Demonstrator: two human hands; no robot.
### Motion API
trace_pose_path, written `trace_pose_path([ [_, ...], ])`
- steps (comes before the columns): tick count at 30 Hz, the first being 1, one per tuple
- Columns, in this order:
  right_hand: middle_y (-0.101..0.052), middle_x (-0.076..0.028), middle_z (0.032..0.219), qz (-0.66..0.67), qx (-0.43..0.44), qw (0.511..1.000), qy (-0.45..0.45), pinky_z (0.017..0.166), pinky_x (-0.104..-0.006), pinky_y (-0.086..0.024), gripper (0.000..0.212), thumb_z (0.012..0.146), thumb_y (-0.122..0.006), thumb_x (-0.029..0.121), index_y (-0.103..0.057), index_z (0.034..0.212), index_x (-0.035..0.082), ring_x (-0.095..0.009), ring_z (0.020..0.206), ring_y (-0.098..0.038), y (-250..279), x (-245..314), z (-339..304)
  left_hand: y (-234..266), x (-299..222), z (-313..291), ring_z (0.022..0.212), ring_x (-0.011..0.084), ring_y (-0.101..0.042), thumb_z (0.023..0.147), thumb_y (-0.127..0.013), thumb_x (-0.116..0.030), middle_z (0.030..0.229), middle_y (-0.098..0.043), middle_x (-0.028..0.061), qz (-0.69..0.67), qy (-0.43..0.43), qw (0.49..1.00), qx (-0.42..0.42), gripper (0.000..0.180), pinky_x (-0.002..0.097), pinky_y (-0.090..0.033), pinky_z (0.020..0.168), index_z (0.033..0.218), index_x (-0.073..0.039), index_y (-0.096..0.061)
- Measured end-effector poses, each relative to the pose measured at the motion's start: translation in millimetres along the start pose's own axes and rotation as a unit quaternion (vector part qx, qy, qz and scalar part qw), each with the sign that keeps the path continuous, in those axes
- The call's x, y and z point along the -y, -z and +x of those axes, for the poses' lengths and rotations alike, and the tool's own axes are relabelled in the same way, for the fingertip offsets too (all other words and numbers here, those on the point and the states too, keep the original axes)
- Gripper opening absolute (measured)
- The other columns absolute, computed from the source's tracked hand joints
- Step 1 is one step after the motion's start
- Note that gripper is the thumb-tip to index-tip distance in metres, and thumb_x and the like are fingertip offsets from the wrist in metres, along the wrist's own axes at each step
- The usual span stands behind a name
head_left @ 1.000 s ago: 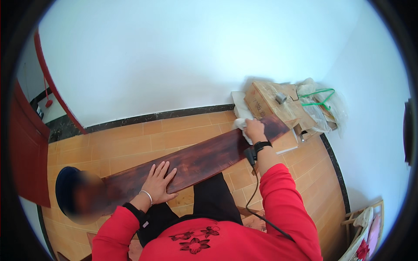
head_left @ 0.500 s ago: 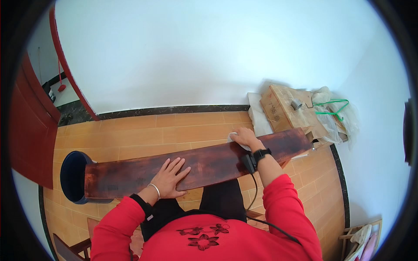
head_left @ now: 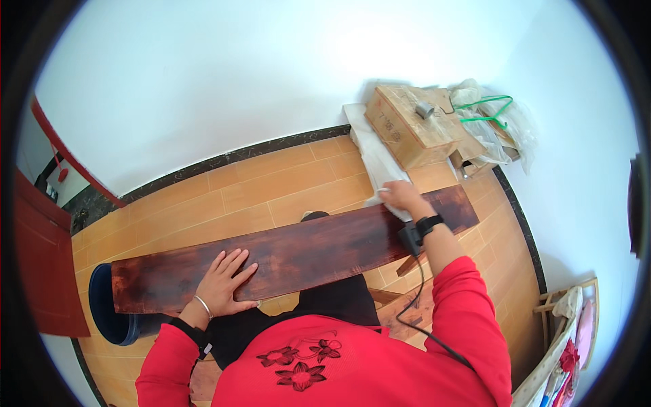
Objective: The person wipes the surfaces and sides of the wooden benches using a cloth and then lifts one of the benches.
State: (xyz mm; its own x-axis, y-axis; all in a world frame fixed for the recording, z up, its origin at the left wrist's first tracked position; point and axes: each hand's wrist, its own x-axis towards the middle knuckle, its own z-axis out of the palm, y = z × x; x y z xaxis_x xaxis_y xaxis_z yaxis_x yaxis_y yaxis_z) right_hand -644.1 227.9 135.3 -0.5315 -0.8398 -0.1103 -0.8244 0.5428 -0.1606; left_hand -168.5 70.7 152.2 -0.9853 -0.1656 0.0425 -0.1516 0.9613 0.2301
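A long dark reddish-brown wooden board (head_left: 319,244) lies across in front of me above my thighs, its right end farther from me. On its left part my left hand (head_left: 220,281) rests flat with fingers spread. My right hand (head_left: 403,197), slightly blurred, is closed on a white cloth (head_left: 399,213) at the board's far edge, towards the right end. Part of the cloth sticks out beyond that edge. A black wristband with a cable is on my right wrist.
A dark blue bucket (head_left: 102,305) stands by the board's left end. At the far right are a cardboard box (head_left: 407,129), a grey tape roll (head_left: 425,110), a green hanger (head_left: 498,100) and clear plastic. A wooden rack (head_left: 553,339) with cloths stands at the lower right.
The view has turned and tilted. My right hand with the cloth has moved to the board's far edge. My left hand still lies spread on the board.
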Motion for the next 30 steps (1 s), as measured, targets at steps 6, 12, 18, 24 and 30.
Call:
trace_pose_path([
  [6,-0.067,-0.012,0.089,-0.263,-0.094,0.948,-0.151,0.078,-0.0428,-0.047,0.025,0.080,-0.058,0.035,-0.067,0.089,0.014,-0.029,0.089,-0.062,34,-123,-18,-2,0,9,0.132,0.0315,-0.029,0.069,-0.064,-0.057,0.140,-0.035,0.0158,-0.003,-0.012,1.000,0.001,0.075,0.0468,-0.019,0.109,0.129,-0.014,-0.048],
  [12,-0.068,-0.012,0.093,-0.312,-0.089,0.923,-0.206,0.077,-0.0411,-0.048,0.022,0.079,-0.057,0.027,-0.070,0.089,0.013,-0.026,0.092,-0.064,51,-148,-3,0,4,16,0.131,0.0315,-0.030,0.068,-0.064,-0.056,0.140,-0.036,0.0160,-0.010,-0.015,1.000,0.007,0.074,0.0471,-0.019,0.109,0.127,-0.014,-0.050],
  [18,-0.067,-0.015,0.090,-0.207,0.181,0.948,-0.161,0.074,-0.0387,-0.051,0.032,0.072,-0.060,0.032,-0.070,0.092,0.010,-0.030,0.084,-0.066,15,-127,37,-5,5,32,0.131,0.0312,-0.032,0.067,-0.067,-0.054,0.139,-0.038,0.0155,-0.023,-0.024,0.999,-0.004,0.073,0.0468,-0.020,0.109,0.126,-0.014,-0.051],
  [24,-0.067,-0.011,0.094,0.004,0.313,0.950,-0.008,0.075,-0.0364,-0.049,0.043,0.078,-0.064,0.042,-0.064,0.108,0.010,-0.026,0.085,-0.062,3,-44,37,-2,9,29,0.130,0.0310,-0.033,0.065,-0.068,-0.053,0.138,-0.039,0.0154,-0.028,-0.021,0.999,-0.008,0.073,0.0472,-0.021,0.109,0.125,-0.014,-0.052],
  [30,-0.064,-0.017,0.104,0.210,0.026,0.975,-0.065,0.084,-0.0377,-0.045,0.033,0.083,-0.061,0.030,-0.064,0.105,0.005,-0.033,0.099,-0.058,107,4,14,4,11,17,0.129,0.0322,-0.034,0.064,-0.069,-0.052,0.137,-0.040,0.0163,-0.015,0.012,1.000,-0.009,0.073,0.0484,-0.020,0.109,0.123,-0.012,-0.053],
])
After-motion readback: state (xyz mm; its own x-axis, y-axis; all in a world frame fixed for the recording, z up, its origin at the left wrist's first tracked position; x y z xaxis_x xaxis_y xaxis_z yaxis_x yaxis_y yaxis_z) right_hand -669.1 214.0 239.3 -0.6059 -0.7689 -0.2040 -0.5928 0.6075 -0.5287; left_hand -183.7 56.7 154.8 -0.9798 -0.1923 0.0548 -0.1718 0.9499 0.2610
